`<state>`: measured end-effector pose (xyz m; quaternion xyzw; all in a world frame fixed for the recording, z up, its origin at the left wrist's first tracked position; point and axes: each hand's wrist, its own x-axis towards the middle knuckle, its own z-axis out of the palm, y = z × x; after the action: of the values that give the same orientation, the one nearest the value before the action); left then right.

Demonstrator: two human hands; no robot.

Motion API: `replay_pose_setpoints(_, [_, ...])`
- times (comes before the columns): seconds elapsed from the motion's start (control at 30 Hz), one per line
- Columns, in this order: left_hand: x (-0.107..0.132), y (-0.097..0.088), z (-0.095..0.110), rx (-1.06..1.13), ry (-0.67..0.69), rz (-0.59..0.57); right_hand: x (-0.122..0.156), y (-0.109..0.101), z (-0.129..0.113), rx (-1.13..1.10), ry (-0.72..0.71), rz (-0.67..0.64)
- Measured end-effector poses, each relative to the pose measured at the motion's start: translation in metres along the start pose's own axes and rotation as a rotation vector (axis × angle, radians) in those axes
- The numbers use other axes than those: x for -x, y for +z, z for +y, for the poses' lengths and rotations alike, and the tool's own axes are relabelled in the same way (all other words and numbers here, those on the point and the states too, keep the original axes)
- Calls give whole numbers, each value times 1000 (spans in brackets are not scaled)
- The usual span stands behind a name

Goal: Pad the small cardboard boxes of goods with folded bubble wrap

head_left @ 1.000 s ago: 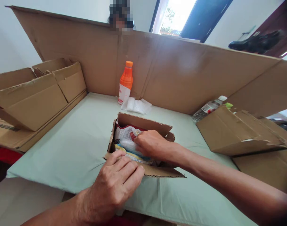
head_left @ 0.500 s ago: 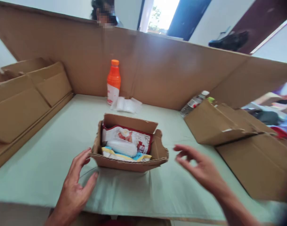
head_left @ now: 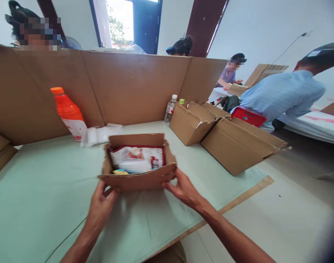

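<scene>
A small open cardboard box [head_left: 139, 179] sits on the pale green table cover [head_left: 32, 197]. Inside it lie a red-and-white snack packet [head_left: 139, 157] and other packets, one with a yellow edge. My left hand [head_left: 101, 206] grips the box's near left corner, fingers curled against its wall. My right hand [head_left: 183, 188] holds the near right corner, thumb on the front wall. Both hands are closed on the box.
An orange bottle [head_left: 69, 113] and folded white plastic [head_left: 101, 134] stand at the back, against a tall cardboard screen [head_left: 134, 84]. Two brown cartons [head_left: 232, 140] and a clear water bottle [head_left: 170, 109] lie to the right. Other people sit beyond the screen and at right.
My right hand left the packets inside the box, swung out, then came back. Both hands, open half a second ago, now grip the box's near corners. The camera turned right.
</scene>
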<state>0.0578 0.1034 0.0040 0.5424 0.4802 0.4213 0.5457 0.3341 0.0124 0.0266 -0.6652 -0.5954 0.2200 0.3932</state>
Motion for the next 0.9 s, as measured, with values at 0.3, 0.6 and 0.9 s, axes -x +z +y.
replay_pose_setpoints(0.3, [-54, 208, 10, -184, 228, -445, 125, -113, 73, 316, 495, 512])
replay_pose_setpoints(0.6, [-76, 341, -2, -68, 99, -566, 120, -108, 114, 226, 444, 731])
replay_pose_setpoints(0.9, [-65, 344, -24, -106, 243, -832, 122, -98, 148, 163, 245, 684])
